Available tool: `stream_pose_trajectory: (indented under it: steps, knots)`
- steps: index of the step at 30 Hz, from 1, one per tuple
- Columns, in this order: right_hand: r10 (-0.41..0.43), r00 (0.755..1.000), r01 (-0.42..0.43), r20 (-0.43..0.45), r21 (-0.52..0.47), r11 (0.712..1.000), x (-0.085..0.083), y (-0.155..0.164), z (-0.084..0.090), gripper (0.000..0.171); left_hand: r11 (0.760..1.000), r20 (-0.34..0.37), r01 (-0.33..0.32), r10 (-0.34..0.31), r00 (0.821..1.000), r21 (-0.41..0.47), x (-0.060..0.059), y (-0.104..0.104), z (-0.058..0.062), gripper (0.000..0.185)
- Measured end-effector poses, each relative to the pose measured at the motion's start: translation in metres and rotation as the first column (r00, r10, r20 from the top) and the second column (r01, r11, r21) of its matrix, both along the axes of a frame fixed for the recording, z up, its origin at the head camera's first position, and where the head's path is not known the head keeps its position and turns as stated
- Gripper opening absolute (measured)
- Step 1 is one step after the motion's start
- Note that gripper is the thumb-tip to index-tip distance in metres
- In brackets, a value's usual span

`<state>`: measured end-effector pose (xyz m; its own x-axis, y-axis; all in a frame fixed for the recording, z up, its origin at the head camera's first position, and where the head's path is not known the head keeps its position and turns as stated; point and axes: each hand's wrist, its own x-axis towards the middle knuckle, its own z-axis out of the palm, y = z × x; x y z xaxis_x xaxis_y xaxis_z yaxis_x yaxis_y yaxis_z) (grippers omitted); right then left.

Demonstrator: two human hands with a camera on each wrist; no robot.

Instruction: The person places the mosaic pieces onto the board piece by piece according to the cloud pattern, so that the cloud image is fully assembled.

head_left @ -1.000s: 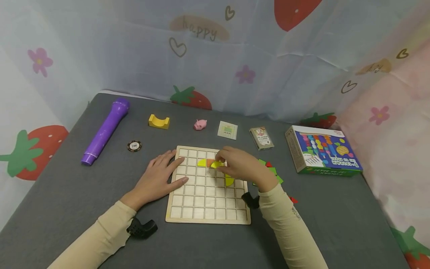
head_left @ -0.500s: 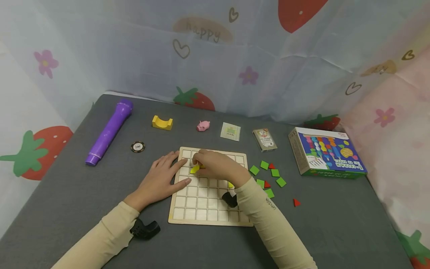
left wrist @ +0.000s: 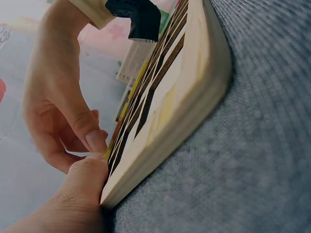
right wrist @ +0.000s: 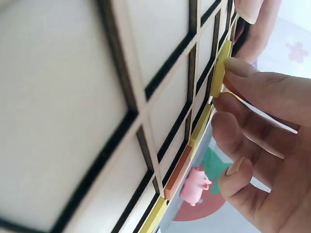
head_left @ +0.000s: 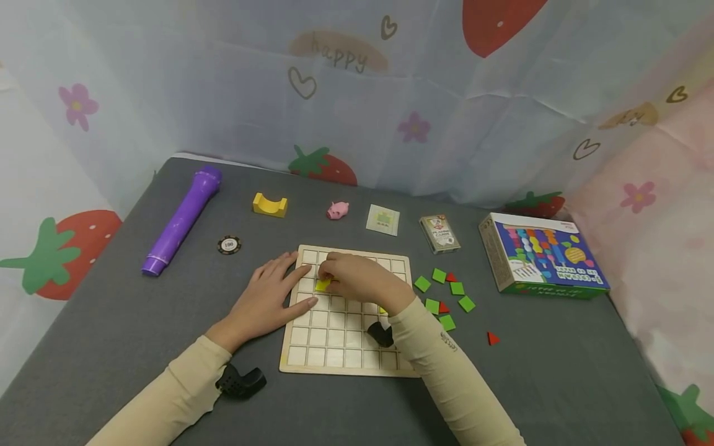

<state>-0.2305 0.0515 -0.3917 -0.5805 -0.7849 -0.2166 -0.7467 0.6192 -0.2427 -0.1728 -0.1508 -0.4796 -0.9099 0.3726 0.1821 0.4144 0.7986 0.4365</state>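
My left hand (head_left: 259, 303) rests on the left edge of a wooden grid board (head_left: 326, 357), fingers and thumb spread onto its rim and cells. In the left wrist view, the left thumb (left wrist: 87, 177) lies at the board's edge, close to the other hand's fingertips. My right hand (head_left: 359, 279) reaches over the upper part of the board. Its thumb and fingers pinch a yellow tile (right wrist: 221, 70) at an upper-left cell. Along the same row, the right wrist view shows another yellow tile (right wrist: 201, 126) and an orange tile (right wrist: 178, 172). The right hand hides part of this row from above.
Several green tiles (head_left: 457, 288) and red triangles (head_left: 493, 338) lie right of the board. Behind it are a purple microphone (head_left: 181, 220), poker chip (head_left: 229, 244), yellow arch block (head_left: 270, 205), pink pig (head_left: 337, 210), pattern card (head_left: 382, 220), card deck (head_left: 439, 233) and colourful box (head_left: 546, 254).
My right hand has moved left across the board, carrying the yellow tile to the upper-left cells. The tile lies flatter than half a second ago. My left hand has stayed on the board's edge.
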Motion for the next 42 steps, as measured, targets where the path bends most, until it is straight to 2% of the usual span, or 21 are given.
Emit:
stream_pose_trajectory:
  steps: [9, 17, 21, 26, 31, 36, 40, 42]
  knots:
    - [-0.008, 0.999, 0.009, -0.032, 0.034, 0.999, 0.004, -0.001, -0.002, 0.017, 1.0, -0.002, -0.003, 0.003, 1.0, -0.002, 0.001, 0.0, 0.002, 0.069]
    - [-0.002, 0.998, 0.006, -0.068, 0.064, 0.998, 0.008, -0.001, 0.0, 0.023, 1.0, -0.014, -0.005, 0.005, 1.0, -0.01, -0.001, -0.002, -0.001, 0.069]
    - [-0.064, 0.997, 0.067, -0.043, 0.069, 0.995, 0.011, 0.007, 0.005, 0.027, 1.0, -0.011, -0.004, 0.004, 1.0, -0.008, -0.001, -0.001, -0.002, 0.07]
    - [-0.173, 0.985, 0.174, 0.023, -0.016, 0.985, 0.018, 0.037, 0.019, 0.029, 1.0, -0.006, -0.001, 0.001, 1.0, -0.003, -0.001, 0.0, 0.0, 0.07]
    - [-0.212, 0.977, 0.215, 0.037, -0.1, 0.971, 0.026, 0.08, 0.031, 0.029, 1.0, -0.008, 0.001, -0.001, 1.0, 0.005, 0.001, 0.001, 0.001, 0.069]
    - [-0.307, 0.951, 0.309, 0.044, -0.076, 0.948, 0.036, 0.12, 0.037, 0.027, 1.0, -0.007, 0.003, -0.002, 1.0, 0.009, 0.001, 0.0, 0.003, 0.069]
    - [-0.368, 0.926, 0.373, 0.082, -0.044, 0.927, 0.047, 0.146, 0.03, 0.026, 1.0, 0.002, 0.003, -0.003, 1.0, 0.005, 0.0, 0.001, 0.004, 0.069]
    - [-0.374, 0.922, 0.38, 0.102, -0.041, 0.924, 0.054, 0.156, 0.025, 0.027, 1.0, 0.004, 0.004, -0.004, 1.0, 0.004, 0.001, 0.002, 0.003, 0.069]
